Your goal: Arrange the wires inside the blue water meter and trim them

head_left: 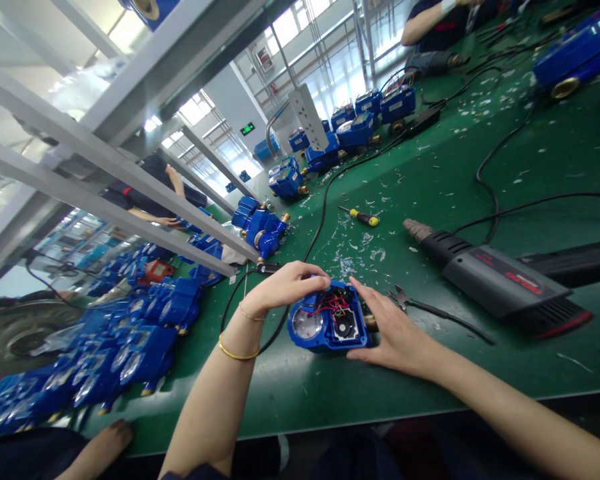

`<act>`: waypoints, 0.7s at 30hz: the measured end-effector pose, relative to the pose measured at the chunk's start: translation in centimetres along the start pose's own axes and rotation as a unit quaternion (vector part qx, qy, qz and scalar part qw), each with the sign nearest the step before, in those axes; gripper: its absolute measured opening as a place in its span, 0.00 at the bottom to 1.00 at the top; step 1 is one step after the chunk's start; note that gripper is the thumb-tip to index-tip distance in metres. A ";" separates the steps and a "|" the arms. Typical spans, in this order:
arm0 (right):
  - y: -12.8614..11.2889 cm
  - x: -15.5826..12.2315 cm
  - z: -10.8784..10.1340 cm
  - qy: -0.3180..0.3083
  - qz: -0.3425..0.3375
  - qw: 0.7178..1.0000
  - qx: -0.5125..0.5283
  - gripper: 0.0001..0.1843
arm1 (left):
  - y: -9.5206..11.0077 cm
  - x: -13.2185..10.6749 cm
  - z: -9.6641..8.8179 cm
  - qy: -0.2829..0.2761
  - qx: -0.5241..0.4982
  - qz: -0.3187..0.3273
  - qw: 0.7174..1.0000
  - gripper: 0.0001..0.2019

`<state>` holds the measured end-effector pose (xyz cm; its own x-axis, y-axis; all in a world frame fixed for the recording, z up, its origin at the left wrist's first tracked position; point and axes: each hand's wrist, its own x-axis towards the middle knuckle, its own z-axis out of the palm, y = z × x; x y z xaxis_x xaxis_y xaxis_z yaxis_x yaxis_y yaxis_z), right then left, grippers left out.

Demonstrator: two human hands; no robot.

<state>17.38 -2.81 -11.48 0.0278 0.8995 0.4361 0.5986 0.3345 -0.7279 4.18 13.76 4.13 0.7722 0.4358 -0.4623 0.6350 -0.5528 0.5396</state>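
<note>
A blue water meter (330, 320) lies on the green bench in front of me, its housing uncovered. Red, black and yellow wires, a round black part and a round dial show inside it. My left hand (293, 287) presses its thumb and fingers on the meter's upper left edge. Around the right side, by the brass fitting, my right hand (393, 330) spans the housing between thumb and fingers. Pliers (430, 310) lie just beyond my right hand. Farther back is a yellow-and-black screwdriver (363, 217).
A heat gun (500, 273) rests at the right with its cable. Many blue meters (150, 333) crowd the left side, and more stand along the back. Plastic scraps litter the green bench (430, 190). A metal frame (145, 193) rises at left. Other people work nearby.
</note>
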 end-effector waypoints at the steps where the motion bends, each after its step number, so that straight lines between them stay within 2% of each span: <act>1: -0.4 0.0 -0.2 0.025 -0.006 1.000 -0.001 0.57 | -0.1 0.0 0.0 0.000 0.005 0.001 1.000 0.21; 4: -1.9 0.4 -0.7 0.137 -0.026 0.990 -0.013 0.23 | -0.1 -0.2 0.0 0.001 0.010 0.006 1.000 0.20; 5: -2.5 0.7 -0.9 0.163 -0.029 0.986 -0.026 0.14 | 0.0 -0.3 0.0 -0.001 0.008 0.006 1.000 0.20; 6: -3.1 1.0 -0.9 0.172 -0.027 0.984 -0.042 0.10 | 0.2 -0.4 -0.1 -0.007 0.005 0.007 1.000 0.20; 9: -4.1 2.3 -0.9 0.130 0.011 0.989 -0.064 0.09 | 0.9 -0.9 -0.5 -0.038 0.008 0.017 0.999 0.19; 12: -4.3 3.3 -0.5 0.093 0.042 0.994 -0.029 0.06 | 1.6 -1.3 -0.8 -0.049 0.042 0.019 0.998 0.20; 15: -3.9 3.5 -0.3 0.086 0.034 0.996 0.006 0.08 | 1.8 -1.6 -0.9 -0.029 0.057 -0.003 0.998 0.20; 19: -3.1 2.9 -0.4 0.070 0.013 0.995 0.065 0.09 | 1.5 -1.9 -0.9 0.004 0.002 -0.028 1.000 0.20; 21: -2.9 2.5 -0.5 0.058 0.004 0.994 0.095 0.09 | 1.5 -2.1 -1.0 0.003 -0.016 -0.030 0.999 0.19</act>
<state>16.14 -1.71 -8.03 0.1303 0.8671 0.4807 0.4365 0.3852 -0.8131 3.54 12.72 6.58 0.7325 0.4713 -0.4912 0.6807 -0.5028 0.5327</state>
